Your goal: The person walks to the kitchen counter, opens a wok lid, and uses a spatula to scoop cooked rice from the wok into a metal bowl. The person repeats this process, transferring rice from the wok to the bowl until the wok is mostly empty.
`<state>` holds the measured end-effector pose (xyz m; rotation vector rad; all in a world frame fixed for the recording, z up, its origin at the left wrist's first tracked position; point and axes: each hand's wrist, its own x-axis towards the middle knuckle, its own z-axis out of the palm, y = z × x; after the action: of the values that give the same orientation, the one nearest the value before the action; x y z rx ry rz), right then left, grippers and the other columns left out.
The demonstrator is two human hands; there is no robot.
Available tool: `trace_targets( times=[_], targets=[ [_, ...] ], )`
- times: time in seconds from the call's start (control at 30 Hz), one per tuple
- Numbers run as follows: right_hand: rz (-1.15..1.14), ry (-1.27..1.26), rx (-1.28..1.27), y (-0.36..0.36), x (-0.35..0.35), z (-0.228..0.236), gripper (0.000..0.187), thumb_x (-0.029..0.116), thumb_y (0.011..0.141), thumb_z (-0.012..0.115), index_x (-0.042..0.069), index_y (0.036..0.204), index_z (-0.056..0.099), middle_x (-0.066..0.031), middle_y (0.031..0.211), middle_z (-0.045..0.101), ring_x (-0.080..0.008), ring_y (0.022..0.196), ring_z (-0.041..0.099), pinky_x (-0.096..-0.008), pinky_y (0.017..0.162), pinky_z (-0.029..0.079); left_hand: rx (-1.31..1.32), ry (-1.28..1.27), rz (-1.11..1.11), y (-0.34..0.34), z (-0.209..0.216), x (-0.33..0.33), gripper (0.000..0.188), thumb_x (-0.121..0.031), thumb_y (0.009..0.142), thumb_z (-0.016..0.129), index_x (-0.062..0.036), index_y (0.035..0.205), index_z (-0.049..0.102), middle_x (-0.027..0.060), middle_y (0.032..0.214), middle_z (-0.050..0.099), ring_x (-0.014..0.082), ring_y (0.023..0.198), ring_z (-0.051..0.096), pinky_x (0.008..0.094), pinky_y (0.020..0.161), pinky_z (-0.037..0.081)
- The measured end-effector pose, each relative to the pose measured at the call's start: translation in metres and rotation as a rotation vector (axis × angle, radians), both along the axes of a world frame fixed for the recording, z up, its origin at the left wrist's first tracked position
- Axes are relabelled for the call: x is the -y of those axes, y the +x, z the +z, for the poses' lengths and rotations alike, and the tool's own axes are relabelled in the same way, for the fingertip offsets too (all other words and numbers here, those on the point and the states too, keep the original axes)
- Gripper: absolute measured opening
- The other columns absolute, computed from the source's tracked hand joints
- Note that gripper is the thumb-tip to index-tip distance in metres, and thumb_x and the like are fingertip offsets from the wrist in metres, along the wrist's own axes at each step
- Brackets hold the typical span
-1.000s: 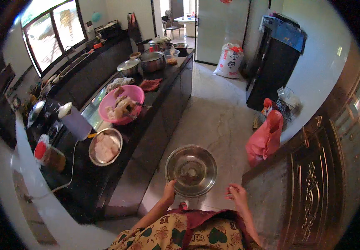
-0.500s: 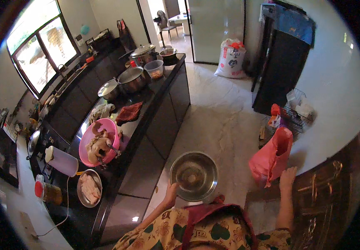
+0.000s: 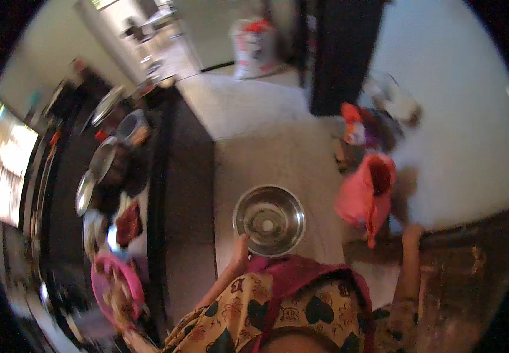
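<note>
My left hand [image 3: 241, 252] grips the rim of a shiny round metal basin [image 3: 289, 203] held low in front of my body. Nothing can be made out inside the basin except a bright reflection at its bottom. At my right side, my right hand [image 3: 412, 234] is closed at the edge of a dark wooden door [image 3: 448, 259]; its fingers are somewhat blurred. Just beyond that hand stands a coral-red bag [image 3: 360, 197] with its mouth open.
Along the left runs a dark counter [image 3: 189, 200]. It bears a pink tub [image 3: 139, 288] with poultry, a dark red cloth [image 3: 128, 225] and a metal pot [image 3: 113, 162]. A white sack [image 3: 254, 53] stands by the far door, near a tall black cabinet [image 3: 342, 59].
The view has swung to the right, so the counter sits farther left and the picture is blurred. My left hand still holds the basin, and my right hand stays at the door's edge.
</note>
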<state>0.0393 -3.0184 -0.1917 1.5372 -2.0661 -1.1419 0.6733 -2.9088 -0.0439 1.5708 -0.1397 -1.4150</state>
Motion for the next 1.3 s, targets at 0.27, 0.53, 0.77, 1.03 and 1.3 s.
trace_targets(
  times=[0.27, 0.53, 0.77, 1.03, 1.3],
  targets=[
    [-0.359, 0.022, 0.300, 0.148, -0.035, 0.096, 0.016, 0.021, 0.080, 0.060, 0.011, 0.085, 0.072, -0.0078, 0.089, 0.067, -0.0254, 0.086, 0.063, -0.0430, 0.071, 0.048, -0.081, -0.118, -0.430, 0.087, -0.040, 0.169, 0.038, -0.021, 0.085, 0.051, -0.0043, 0.119, 0.048, 0.0095, 0.112, 0.053, 0.0218, 0.098, 0.054, 0.0356, 0.080, 0.045],
    [-0.360, 0.099, 0.388, 0.272, -0.173, 0.053, 0.014, 0.016, 0.078, 0.059, 0.013, 0.079, 0.072, -0.0052, 0.083, 0.068, -0.0250, 0.079, 0.065, -0.0434, 0.063, 0.048, 0.144, -0.104, -0.700, 0.087, -0.028, 0.237, 0.045, -0.022, 0.085, 0.051, -0.0051, 0.125, 0.043, 0.0101, 0.117, 0.051, 0.0242, 0.101, 0.053, 0.0398, 0.084, 0.044],
    [-0.347, 0.396, 0.424, 0.409, -0.221, 0.133, 0.014, 0.013, 0.077, 0.058, 0.013, 0.078, 0.072, -0.0056, 0.085, 0.068, -0.0234, 0.079, 0.065, -0.0418, 0.057, 0.047, -0.065, 0.095, -0.817, 0.054, -0.081, 0.250, 0.050, -0.025, 0.084, 0.052, -0.0076, 0.129, 0.040, 0.0091, 0.121, 0.047, 0.0252, 0.107, 0.048, 0.0419, 0.088, 0.040],
    [-0.746, 0.319, 0.694, 0.481, -0.338, 0.087, 0.013, 0.012, 0.075, 0.057, 0.010, 0.073, 0.070, -0.0103, 0.078, 0.066, -0.0273, 0.073, 0.064, -0.0408, 0.053, 0.048, -0.056, 0.076, -1.042, 0.003, -0.076, 0.246, 0.038, -0.026, 0.085, 0.053, -0.0071, 0.118, 0.050, 0.0084, 0.121, 0.048, 0.0216, 0.110, 0.046, 0.0386, 0.091, 0.036],
    [-0.646, -0.186, 0.606, 0.513, -0.431, 0.048, 0.012, 0.010, 0.080, 0.058, 0.004, 0.072, 0.065, -0.0126, 0.069, 0.065, -0.0267, 0.069, 0.065, -0.0431, 0.060, 0.050, -0.089, 0.057, -1.032, -0.035, -0.064, 0.249, 0.033, -0.024, 0.087, 0.052, -0.0029, 0.113, 0.054, 0.0080, 0.108, 0.058, 0.0226, 0.097, 0.056, 0.0364, 0.081, 0.045]
  ],
)
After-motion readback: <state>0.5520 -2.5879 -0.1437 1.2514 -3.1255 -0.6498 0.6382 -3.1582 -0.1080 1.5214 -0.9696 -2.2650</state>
